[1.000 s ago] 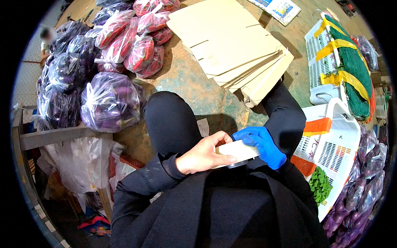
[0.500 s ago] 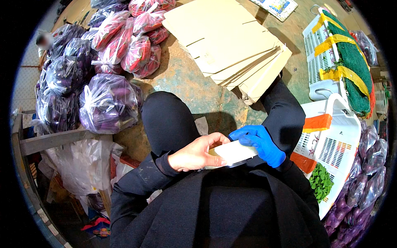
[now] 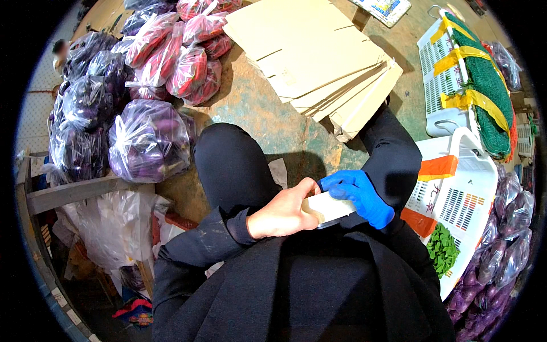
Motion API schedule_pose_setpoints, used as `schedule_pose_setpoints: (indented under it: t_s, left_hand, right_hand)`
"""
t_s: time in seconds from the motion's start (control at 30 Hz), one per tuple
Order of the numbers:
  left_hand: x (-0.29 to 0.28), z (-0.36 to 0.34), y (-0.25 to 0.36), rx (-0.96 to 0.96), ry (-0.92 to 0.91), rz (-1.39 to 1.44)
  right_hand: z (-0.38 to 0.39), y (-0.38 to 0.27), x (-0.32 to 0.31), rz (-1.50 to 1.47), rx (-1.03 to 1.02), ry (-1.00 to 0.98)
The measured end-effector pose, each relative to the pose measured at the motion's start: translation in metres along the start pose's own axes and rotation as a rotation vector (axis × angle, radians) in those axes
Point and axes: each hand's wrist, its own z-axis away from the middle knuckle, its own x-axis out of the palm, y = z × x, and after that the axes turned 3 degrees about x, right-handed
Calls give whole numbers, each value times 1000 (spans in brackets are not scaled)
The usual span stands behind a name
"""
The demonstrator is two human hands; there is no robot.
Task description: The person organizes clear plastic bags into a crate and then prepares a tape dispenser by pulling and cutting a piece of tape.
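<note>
Above my lap, both hands are closed on a flat white rectangular object (image 3: 331,210) whose kind I cannot make out. My bare left hand (image 3: 283,210) wraps round its left end, thumb on top, hiding much of that end. On the opposite end, my right hand (image 3: 363,198), in a blue glove, has its bent fingers over the far edge and top corner. The fingertips of the two hands come close together at the object's far side.
A stack of flat cardboard (image 3: 310,48) lies ahead. Bags of purple eggplants (image 3: 151,141) and red-looking produce (image 3: 191,71) stand left, behind a wooden rail (image 3: 80,195). At right are a white crate (image 3: 464,199) holding green leaves (image 3: 443,251) and a crate with green netting (image 3: 484,85).
My left hand has slid right along the white object and now covers more of it. The right hand has barely moved and keeps its hold.
</note>
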Motion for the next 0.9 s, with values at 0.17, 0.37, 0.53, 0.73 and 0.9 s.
schedule_pose_setpoints:
  t_s: [0.17, 0.37, 0.53, 0.73, 0.9]
  left_hand:
    - [3, 1, -6, 33, 0, -6]
    - [-1, 1, -8, 65, -24, 27]
    - [-2, -1, -13, 63, -43, 83]
    - [-4, -3, -19, 63, -87, 233]
    - [-8, -2, -25, 108, -124, 321]
  right_hand:
    - [0, 2, 1, -14, 15, -2]
    - [-2, 3, -1, 12, 12, -22]
    - [-1, 1, 0, 16, 20, -16]
    - [-3, 2, 1, -45, -9, 14]
    - [-3, 2, 1, -39, -8, 25]
